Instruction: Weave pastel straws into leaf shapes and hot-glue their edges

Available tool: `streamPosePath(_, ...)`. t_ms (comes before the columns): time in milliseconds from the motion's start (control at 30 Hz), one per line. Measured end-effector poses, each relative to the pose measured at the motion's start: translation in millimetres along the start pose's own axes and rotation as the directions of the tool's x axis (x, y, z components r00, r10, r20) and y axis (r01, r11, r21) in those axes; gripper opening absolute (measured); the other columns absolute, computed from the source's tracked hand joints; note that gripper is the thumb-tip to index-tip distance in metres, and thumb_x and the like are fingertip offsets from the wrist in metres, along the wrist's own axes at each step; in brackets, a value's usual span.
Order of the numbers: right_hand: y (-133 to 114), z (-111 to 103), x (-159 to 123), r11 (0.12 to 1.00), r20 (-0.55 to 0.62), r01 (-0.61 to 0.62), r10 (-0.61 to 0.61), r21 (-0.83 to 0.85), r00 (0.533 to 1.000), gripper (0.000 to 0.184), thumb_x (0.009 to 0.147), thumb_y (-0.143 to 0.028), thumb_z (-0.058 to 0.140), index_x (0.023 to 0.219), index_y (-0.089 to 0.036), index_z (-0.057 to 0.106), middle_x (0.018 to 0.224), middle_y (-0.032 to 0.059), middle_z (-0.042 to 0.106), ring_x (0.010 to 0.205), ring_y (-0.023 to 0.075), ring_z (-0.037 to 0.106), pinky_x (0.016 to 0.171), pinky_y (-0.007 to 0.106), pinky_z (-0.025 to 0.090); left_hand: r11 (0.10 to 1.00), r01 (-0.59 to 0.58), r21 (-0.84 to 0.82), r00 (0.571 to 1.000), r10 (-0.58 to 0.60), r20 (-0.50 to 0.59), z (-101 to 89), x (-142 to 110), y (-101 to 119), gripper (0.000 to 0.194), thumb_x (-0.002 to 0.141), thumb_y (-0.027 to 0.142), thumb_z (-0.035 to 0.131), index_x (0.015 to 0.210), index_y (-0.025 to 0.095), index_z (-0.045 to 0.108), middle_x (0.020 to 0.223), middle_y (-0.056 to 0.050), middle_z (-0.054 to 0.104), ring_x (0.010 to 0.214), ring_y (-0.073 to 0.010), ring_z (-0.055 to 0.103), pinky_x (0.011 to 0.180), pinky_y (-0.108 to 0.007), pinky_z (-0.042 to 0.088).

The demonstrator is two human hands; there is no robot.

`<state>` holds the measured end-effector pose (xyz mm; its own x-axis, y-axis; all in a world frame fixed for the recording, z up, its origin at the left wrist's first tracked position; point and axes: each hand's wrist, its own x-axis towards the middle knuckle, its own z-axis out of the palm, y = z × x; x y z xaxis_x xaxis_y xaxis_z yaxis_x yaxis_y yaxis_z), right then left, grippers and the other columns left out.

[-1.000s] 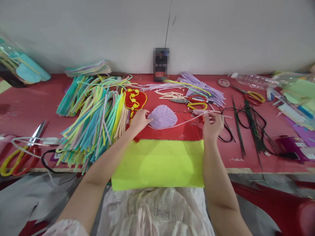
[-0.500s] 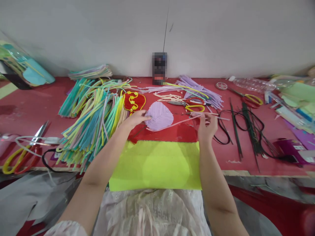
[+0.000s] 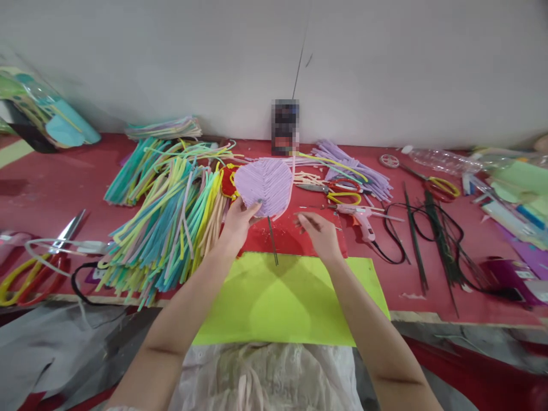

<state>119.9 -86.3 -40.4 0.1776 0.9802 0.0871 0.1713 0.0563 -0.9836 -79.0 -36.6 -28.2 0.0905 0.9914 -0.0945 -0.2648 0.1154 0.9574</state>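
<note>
My left hand (image 3: 240, 225) is closed on the lower edge of a lilac leaf made of pipe cleaners (image 3: 264, 185), its thumb lying across the front. Thin dark wire stems (image 3: 273, 242) stick out below the leaf. Along its right edge runs a pink pipe cleaner (image 3: 292, 185), whose free end stands up past the leaf. My right hand (image 3: 317, 231) hovers just right of the leaf, fingers loosely bent and apart, with nothing visible in them. A pink glue gun (image 3: 362, 220) lies to the right of that hand.
A big heap of coloured pipe cleaners (image 3: 158, 228) covers the left. Lilac pipe cleaners (image 3: 355, 171) and scissors (image 3: 342, 191) lie at the back. A lime-green sheet (image 3: 295, 302) hangs over the front edge. Green wires (image 3: 440, 240) and a black cord (image 3: 396, 251) lie right.
My left hand has raised and turned the leaf, showing its stems. My right hand has left the glue gun and moved left toward the leaf. The pink pipe cleaner now points upward.
</note>
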Motion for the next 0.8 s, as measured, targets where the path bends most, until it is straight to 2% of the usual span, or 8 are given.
streamPosePath(167, -3.9, 15.0, -6.9, 1.000, 0.108, -0.028, 0.028, 0.001, 0.994, 0.029, 0.075, -0.049, 0.066, 0.085, -0.022, 0.071, 0.081, 0.0035, 0.073, 0.073, 0.0181, 0.067, 0.067, 0.031, 0.054, 1.000, 0.004, -0.007, 0.999, -0.004, -0.033, 1.0, -9.4, -9.8, 0.054, 0.068, 0.037, 0.074, 0.115, 0.020, 0.054, 0.123, -0.009, 0.063, 0.109, -0.0242, 0.062, 0.086, -0.037, 0.055)
streamPosePath(300, 0.3, 9.0, -9.9, 0.992, 0.113, -0.003, 0.018, -0.127, 0.993, 0.027, 0.079, -0.047, 0.062, 0.086, -0.023, 0.070, 0.086, 0.0033, 0.073, 0.078, 0.0183, 0.066, 0.074, 0.032, 0.053, 0.994, 0.094, -0.062, 0.992, -0.098, -0.074, -0.7, -9.1, -22.9, 0.051, 0.065, 0.026, 0.075, 0.112, 0.019, 0.056, 0.121, -0.009, 0.064, 0.108, -0.0233, 0.063, 0.091, -0.038, 0.054)
streamPosePath(367, 7.9, -7.8, -7.2, 0.964, 0.025, 0.027, -0.021, -0.264, 0.999, 0.026, 0.080, -0.046, 0.061, 0.086, -0.022, 0.069, 0.087, 0.0045, 0.071, 0.077, 0.0188, 0.065, 0.074, 0.034, 0.052, 0.985, 0.163, -0.062, 0.982, -0.168, -0.083, -3.1, -7.8, -28.7, 0.048, 0.066, 0.020, 0.074, 0.110, 0.016, 0.057, 0.119, -0.011, 0.065, 0.107, -0.0232, 0.063, 0.092, -0.039, 0.054)
streamPosePath(433, 20.0, -35.4, -2.2, 0.889, -0.146, 0.048, -0.127, -0.456, 0.981, 0.025, 0.081, -0.045, 0.060, 0.085, -0.021, 0.067, 0.087, 0.0066, 0.068, 0.075, 0.0201, 0.062, 0.072, 0.037, 0.051, 0.975, 0.221, -0.038, 0.972, -0.223, -0.069, -6.4, -7.2, -33.2, 0.042, 0.066, 0.017, 0.073, 0.105, 0.015, 0.058, 0.116, -0.012, 0.066, 0.106, -0.0234, 0.064, 0.092, -0.040, 0.054)
streamPosePath(500, 34.8, -68.9, 2.7, 0.769, -0.324, -0.021, -0.244, -0.639, 0.914, 0.021, 0.079, -0.041, 0.062, 0.082, -0.021, 0.063, 0.086, 0.0092, 0.064, 0.078, 0.0234, 0.060, 0.079, 0.044, 0.050, 0.963, 0.268, 0.004, 0.963, -0.268, -0.012, -10.2, -7.9, -35.7, 0.035, 0.067, 0.015, 0.073, 0.099, 0.014, 0.059, 0.112, -0.012, 0.067, 0.104, -0.0236, 0.065, 0.092, -0.042, 0.054)
streamPosePath(567, 49.3, -99.9, 5.7, 0.654, -0.446, -0.159, -0.299, -0.740, 0.844, 0.020, 0.075, -0.040, 0.066, 0.081, -0.022, 0.058, 0.083, 0.0097, 0.060, 0.092, 0.0309, 0.057, 0.088, 0.054, 0.044, 0.949, 0.309, 0.055, 0.948, -0.312, 0.057, -13.8, -9.4, -36.2, 0.027, 0.071, 0.015, 0.071, 0.095, 0.013, 0.059, 0.108, -0.013, 0.069, 0.101, -0.0234, 0.066, 0.090, -0.043, 0.055)
streamPosePath(667, 65.5, -128.1, 5.9, 0.638, -0.492, -0.219, -0.286, -0.738, 0.822, 0.020, 0.075, -0.040, 0.064, 0.078, -0.025, 0.052, 0.079, 0.0077, 0.055, 0.099, 0.0348, 0.053, 0.093, 0.063, 0.038, 0.937, 0.333, 0.102, 0.938, -0.340, 0.063, -17.7, -12.1, -32.6, 0.024, 0.076, 0.012, 0.066, 0.097, 0.012, 0.056, 0.099, -0.011, 0.070, 0.091, -0.0210, 0.069, 0.086, -0.042, 0.057)
streamPosePath(800, 76.3, -137.4, 4.9, 0.641, -0.527, -0.270, -0.248, -0.719, 0.813, 0.023, 0.076, -0.043, 0.062, 0.080, -0.025, 0.047, 0.082, 0.0069, 0.052, 0.100, 0.0331, 0.051, 0.093, 0.062, 0.037, 0.931, 0.311, 0.193, 0.950, -0.306, -0.057, -20.6, -18.5, -20.3, 0.034, 0.081, 0.007, 0.057, 0.112, 0.014, 0.047, 0.086, -0.005, 0.067, 0.075, -0.0150, 0.068, 0.077, -0.037, 0.059)
